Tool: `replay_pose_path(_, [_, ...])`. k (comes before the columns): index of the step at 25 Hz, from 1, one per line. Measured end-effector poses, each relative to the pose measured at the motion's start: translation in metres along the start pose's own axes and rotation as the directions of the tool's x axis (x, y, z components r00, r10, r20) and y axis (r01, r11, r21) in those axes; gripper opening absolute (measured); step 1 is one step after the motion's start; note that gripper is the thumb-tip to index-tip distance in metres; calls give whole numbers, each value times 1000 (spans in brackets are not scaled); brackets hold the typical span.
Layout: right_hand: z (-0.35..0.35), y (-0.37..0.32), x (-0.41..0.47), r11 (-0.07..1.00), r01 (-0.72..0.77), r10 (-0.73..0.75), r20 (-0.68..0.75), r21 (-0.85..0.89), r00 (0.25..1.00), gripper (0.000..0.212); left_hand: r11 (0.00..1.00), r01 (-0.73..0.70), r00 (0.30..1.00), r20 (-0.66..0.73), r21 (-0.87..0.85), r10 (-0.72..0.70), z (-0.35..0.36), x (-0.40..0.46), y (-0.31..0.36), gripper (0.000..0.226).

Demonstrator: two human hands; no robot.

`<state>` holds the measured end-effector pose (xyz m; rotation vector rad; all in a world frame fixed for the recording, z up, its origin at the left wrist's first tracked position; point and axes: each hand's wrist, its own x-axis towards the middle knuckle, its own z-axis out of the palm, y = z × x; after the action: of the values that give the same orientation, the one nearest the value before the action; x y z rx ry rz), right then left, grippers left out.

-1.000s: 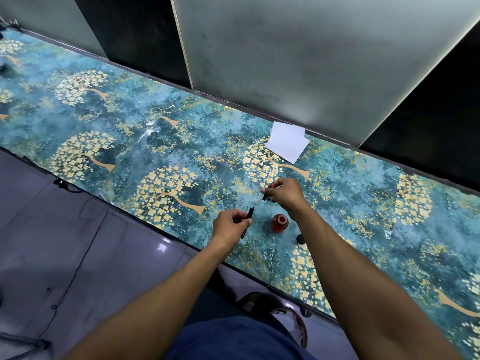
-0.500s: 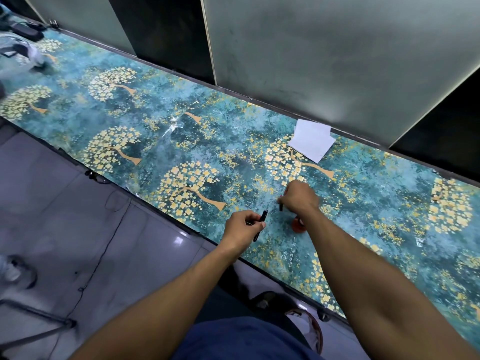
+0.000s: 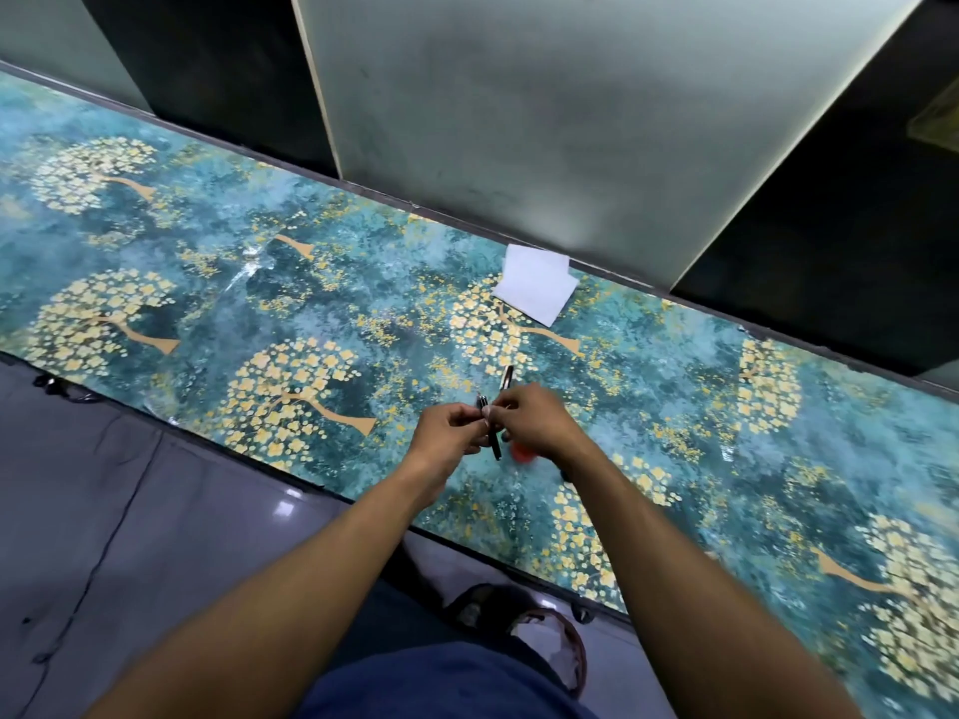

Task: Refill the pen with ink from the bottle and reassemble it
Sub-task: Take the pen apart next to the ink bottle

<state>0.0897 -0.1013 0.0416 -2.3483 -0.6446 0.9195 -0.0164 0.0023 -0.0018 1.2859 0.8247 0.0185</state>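
Together, left hand, right hand, pinching pen, ink bottle beneath.

A long table top is covered in a smooth, glossy printed sheet, teal with gold tree patterns, and light is reflected off it in pale streaks. A sheet of matt white paper is laid on it, flat and uncreased as far as can be seen. A slim pen part of shiny black plastic is held between the hands, and a second part shows a glint that looks like metal trim. A red bottle is blurred, so its material cannot be told. The grey floor is seen as polished tile, with a bright reflected spot
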Motion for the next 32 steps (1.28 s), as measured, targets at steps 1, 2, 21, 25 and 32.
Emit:
replay_pose_path(1, [-2, 2, -6, 1000, 0, 0, -23, 4, 1000, 19, 999, 5, 1000, 30, -36, -4, 6, 0, 0, 3])
replay_pose_path(2, [-6, 5, -11, 1000, 6, -6, -42, 17, 999, 19, 996, 17, 999, 52, -89, -12, 11, -1, 1, 2])
replay_pose_path(21, [-12, 10, -35, 901, 171, -254, -165, -400, 953, 17, 767, 415, 909, 206, -490, -361, 19, 0, -5, 12])
replay_pose_path(25, [-8, 9, -38, 908, 117, -211, -199, -402, 957, 13, 709, 387, 916, 159, -590, -367, 11, 5, -7, 5])
replay_pose_path(32, [-8, 4, -33, 930, 121, -208, -224, -348, 952, 11, 680, 471, 877, 211, -562, -433, 5, 10, -7, 18])
